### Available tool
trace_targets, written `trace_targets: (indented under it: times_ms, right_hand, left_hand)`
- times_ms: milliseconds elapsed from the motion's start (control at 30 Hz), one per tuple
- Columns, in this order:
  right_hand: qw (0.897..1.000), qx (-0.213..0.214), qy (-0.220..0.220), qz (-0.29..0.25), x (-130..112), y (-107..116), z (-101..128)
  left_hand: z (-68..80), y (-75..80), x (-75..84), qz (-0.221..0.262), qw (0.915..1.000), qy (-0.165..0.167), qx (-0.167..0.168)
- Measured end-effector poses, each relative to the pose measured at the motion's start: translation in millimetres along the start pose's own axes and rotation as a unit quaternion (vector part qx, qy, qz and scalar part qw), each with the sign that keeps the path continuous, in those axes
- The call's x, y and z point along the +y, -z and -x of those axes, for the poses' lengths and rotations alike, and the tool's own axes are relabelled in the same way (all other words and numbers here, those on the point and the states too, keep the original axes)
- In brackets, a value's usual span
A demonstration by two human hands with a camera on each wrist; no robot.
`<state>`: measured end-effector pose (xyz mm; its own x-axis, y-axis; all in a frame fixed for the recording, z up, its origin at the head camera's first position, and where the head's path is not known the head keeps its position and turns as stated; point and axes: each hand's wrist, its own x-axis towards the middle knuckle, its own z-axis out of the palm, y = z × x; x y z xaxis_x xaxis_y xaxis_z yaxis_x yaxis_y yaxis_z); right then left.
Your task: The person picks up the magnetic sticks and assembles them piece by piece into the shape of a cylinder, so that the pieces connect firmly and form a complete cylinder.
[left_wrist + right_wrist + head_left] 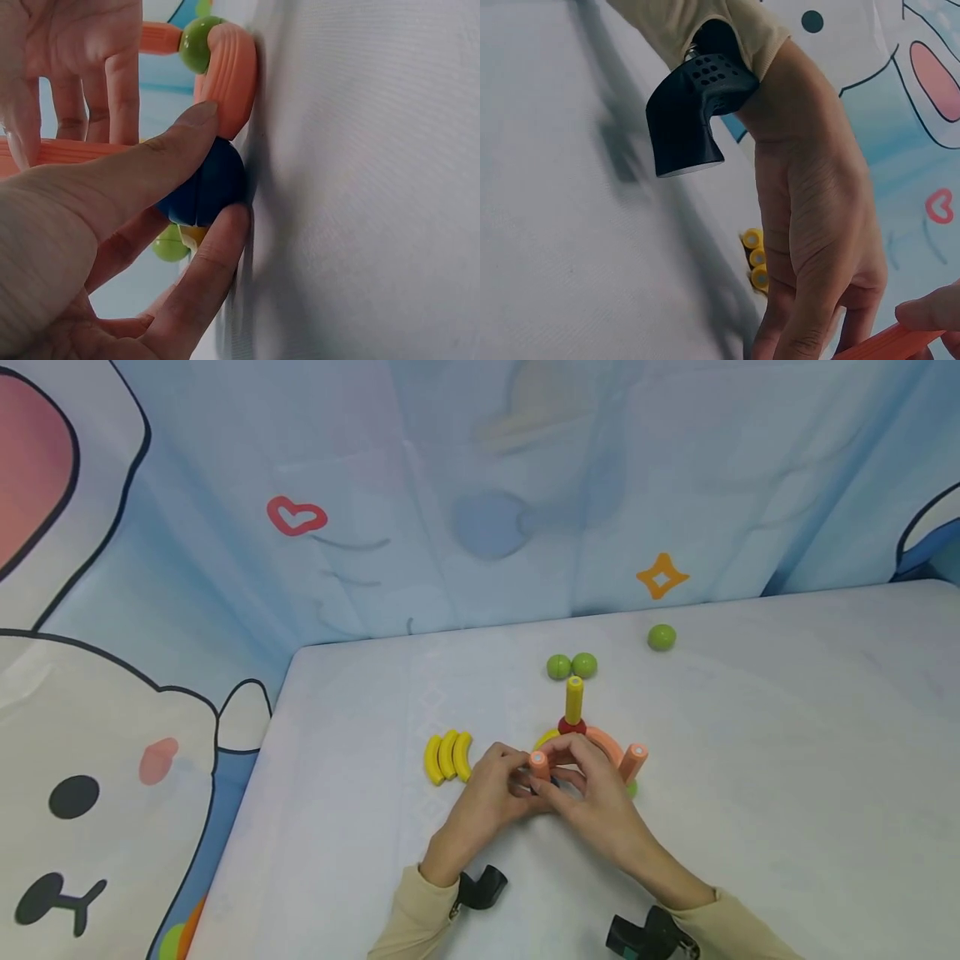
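My left hand (487, 789) pinches a dark blue ball (206, 184) between thumb and finger, low over the white tabletop. With thumb and fingertips, my right hand (600, 797) holds an orange ribbed rod (538, 765) upright over that ball. A curved orange piece (231, 75) runs from beside the blue ball to a green ball (196, 45), from which a second orange rod (634, 760) rises at a tilt. Behind the hands, a yellow rod (574, 700) stands on a red ball (572, 726). A yellow curved piece (547, 737) is partly hidden by my right hand.
Several loose pieces lie on the table (787, 760). Yellow curved pieces (447, 756) sit side by side left of the hands. Toward the back are two green balls, one left (558, 667) and one right (585, 665), and another green ball (662, 637) farther right.
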<state>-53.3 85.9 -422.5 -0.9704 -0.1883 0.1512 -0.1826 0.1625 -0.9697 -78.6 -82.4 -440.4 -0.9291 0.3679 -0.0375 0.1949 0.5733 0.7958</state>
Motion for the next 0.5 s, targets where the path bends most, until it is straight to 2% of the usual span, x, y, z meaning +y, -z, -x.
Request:
trace_targets:
  times_ms: [267,500]
  right_hand:
    - [1.0,0.011,0.023,-0.009,2.4,-0.9,0.6]
    - [0.999,0.015,0.031,0.021,3.5,-0.1,2.7]
  left_hand:
    - [-0.2,-0.4,0.2,0.01,0.9999,0.005,0.002]
    - [0.0,0.1,0.8,0.016,0.9998,0.007,-0.006]
